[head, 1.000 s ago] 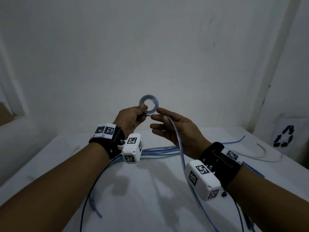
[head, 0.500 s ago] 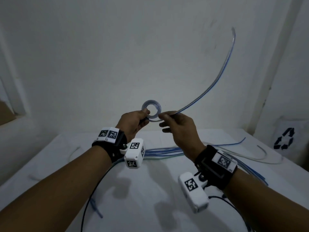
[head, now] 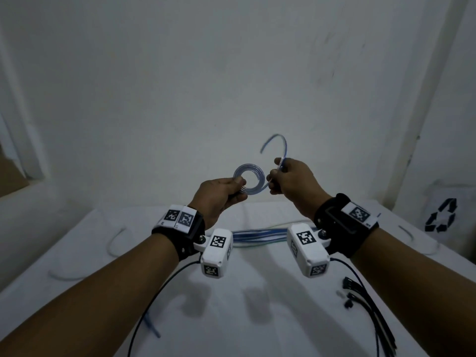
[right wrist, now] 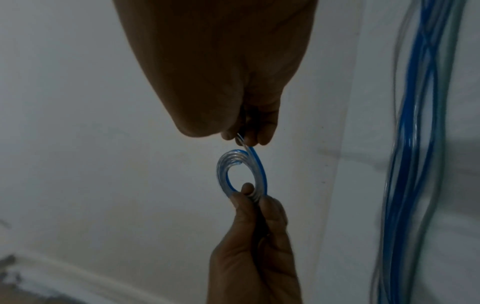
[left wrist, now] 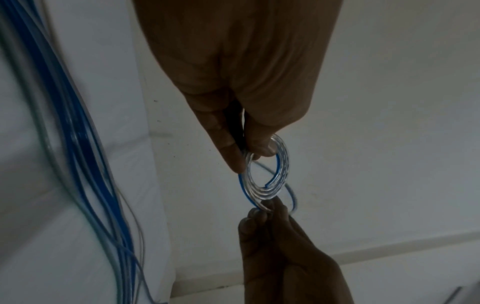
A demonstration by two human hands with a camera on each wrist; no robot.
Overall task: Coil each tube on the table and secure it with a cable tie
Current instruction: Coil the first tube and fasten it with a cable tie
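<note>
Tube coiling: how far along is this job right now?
No tied coil shows in any view. In hand: the left hand pinches a small coil of several turns, while the right hand holds the short free tail left to wind. Left: tie this coil with one of the black cable ties, then do the loose tubes on the table.

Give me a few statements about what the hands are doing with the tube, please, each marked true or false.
1. The left hand pinches the coil at its rim. True.
2. The coil rests on the table. False: it is held up in the air.
3. The right hand grips the tube's loose end. True.
4. A cable tie is already fastened round the coil. False: none shows on it; black cable ties lie on the table.
5. More blue tubes lie on the table. True.
</note>
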